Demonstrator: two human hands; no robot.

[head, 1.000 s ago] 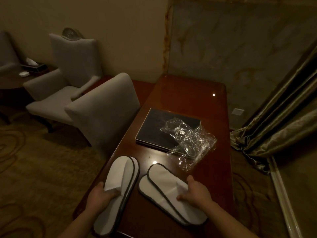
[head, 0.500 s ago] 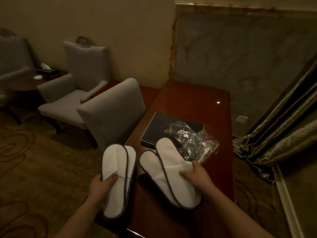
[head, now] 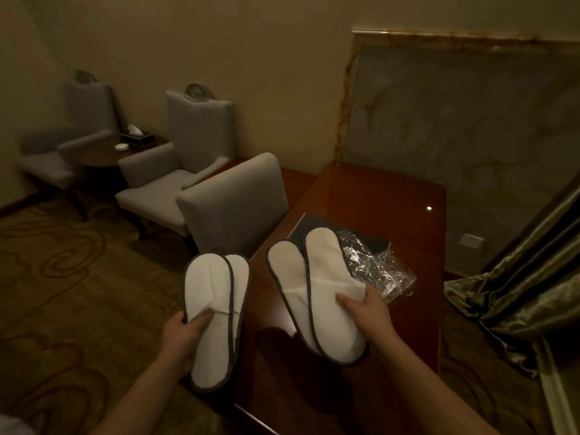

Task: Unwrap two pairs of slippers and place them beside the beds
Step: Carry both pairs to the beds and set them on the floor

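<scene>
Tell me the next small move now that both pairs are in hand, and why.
Probably turn away from the desk and carry them off: the left hand and right hand each grip an unwrapped pair, the wrapper lies discarded, and no bed is in view.

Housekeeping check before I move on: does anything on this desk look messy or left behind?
Yes: the crumpled clear plastic wrapper lies loose on the wooden desk, partly over a dark folder. It looks like discarded slipper packaging. Nothing seems damaged or spilled.
</scene>
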